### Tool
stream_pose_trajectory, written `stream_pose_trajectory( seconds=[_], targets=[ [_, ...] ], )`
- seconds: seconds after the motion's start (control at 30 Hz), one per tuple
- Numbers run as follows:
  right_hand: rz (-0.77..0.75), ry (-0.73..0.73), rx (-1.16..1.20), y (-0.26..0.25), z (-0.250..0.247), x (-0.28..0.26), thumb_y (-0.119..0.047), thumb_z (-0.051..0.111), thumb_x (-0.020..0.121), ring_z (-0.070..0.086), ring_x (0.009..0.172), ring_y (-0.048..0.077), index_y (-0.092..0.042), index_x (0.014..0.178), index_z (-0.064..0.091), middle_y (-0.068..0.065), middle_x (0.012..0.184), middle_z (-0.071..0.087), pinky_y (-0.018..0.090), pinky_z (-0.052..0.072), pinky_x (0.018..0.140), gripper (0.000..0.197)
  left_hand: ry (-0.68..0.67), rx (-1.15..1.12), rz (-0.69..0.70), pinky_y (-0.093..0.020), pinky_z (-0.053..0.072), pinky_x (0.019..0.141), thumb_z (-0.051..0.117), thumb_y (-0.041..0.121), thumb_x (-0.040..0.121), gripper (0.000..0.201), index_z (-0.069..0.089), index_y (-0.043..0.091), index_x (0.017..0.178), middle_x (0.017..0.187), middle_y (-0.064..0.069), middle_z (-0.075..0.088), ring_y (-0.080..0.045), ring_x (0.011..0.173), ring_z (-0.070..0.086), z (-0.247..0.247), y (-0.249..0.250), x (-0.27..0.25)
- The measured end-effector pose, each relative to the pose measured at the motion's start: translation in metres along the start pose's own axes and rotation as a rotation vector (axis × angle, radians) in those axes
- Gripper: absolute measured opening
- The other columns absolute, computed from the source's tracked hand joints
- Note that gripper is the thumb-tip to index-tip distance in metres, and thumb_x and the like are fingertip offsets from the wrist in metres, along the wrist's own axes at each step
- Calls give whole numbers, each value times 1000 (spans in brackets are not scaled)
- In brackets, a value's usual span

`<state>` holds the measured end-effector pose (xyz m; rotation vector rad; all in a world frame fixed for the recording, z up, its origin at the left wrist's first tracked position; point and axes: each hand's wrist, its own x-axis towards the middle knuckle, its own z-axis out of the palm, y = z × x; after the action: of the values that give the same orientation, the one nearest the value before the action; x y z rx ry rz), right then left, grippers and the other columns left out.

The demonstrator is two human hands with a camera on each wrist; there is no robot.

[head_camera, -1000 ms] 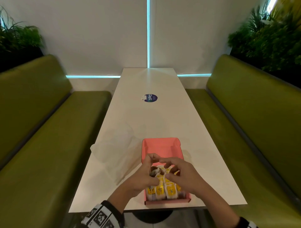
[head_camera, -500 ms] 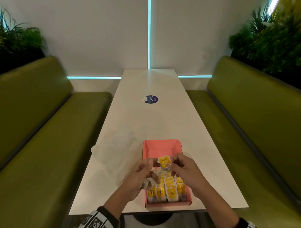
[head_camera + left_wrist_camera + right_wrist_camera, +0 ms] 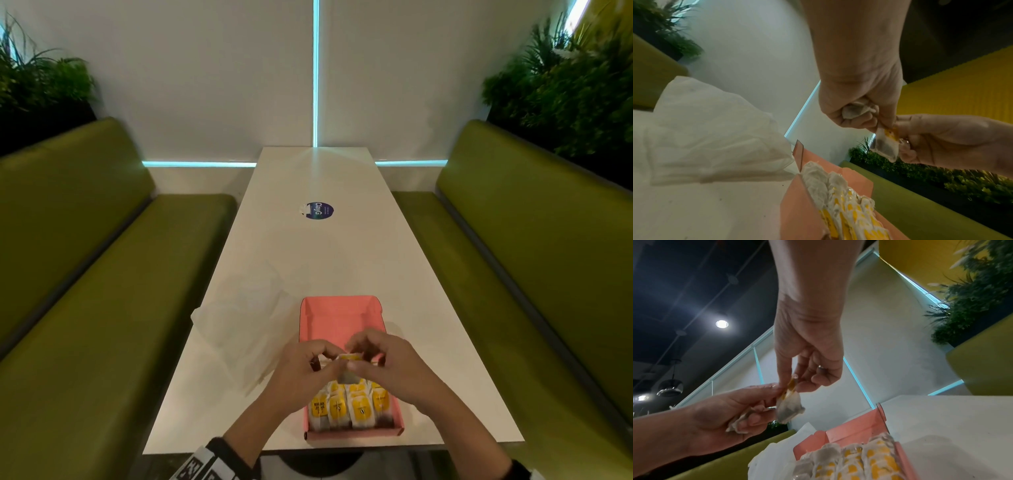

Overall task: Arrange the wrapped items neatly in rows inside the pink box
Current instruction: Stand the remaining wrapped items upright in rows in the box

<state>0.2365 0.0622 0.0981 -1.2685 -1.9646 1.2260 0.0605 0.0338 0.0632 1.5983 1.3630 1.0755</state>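
One wrapped item (image 3: 885, 144) is pinched between left hand (image 3: 301, 373) and right hand (image 3: 390, 363), held above the pink box (image 3: 337, 315); the filled rows (image 3: 349, 406) lie directly below, nearer the person.

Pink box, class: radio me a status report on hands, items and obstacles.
Both hands pinch one wrapped item above the pink box; left hand also holds a second. Near rows filled, far end bare. Nothing in the way.

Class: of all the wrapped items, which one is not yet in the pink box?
The wrapped item pinched between the left hand and right hand, above the box; the others stand packed in rows inside.
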Motion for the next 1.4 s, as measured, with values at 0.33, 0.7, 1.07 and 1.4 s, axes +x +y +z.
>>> stream_pose_trajectory(
  seconds=[0.33,0.7,1.07,1.4],
  targets=[
    [-29,533,-67,-2,-11,7,-9,71,79,53,55,2,-31,67,57,-14,69,61,6,40,55,30,146,-8,-38,-12,41,57,69,27,82,16,64,35,95,77,22,65,5,54,48,1,-5,-1],
    [95,35,-192,0,-11,2,-5,75,72,59,65,7,-24,59,60,-10,72,63,16,49,61,28,188,-45,25,-34,49,56,63,17,87,22,69,37,94,93,18,64,-7,58,50,-2,-12,-2],
    [162,28,-22,11,-5,1,-11,70,80,64,56,12,-15,84,56,4,81,66,34,55,68,16,-37,98,-50,-8,35,53,65,16,87,8,68,20,81,56,23,57,6,48,48,8,-2,-6],
    [-52,168,-117,28,16,-5,-32,84,64,57,83,7,-28,73,56,-15,107,53,6,42,67,29,90,24,-74,-15,41,56,65,14,86,22,63,29,70,60,18,60,2,55,50,12,-7,-1]
  ],
)
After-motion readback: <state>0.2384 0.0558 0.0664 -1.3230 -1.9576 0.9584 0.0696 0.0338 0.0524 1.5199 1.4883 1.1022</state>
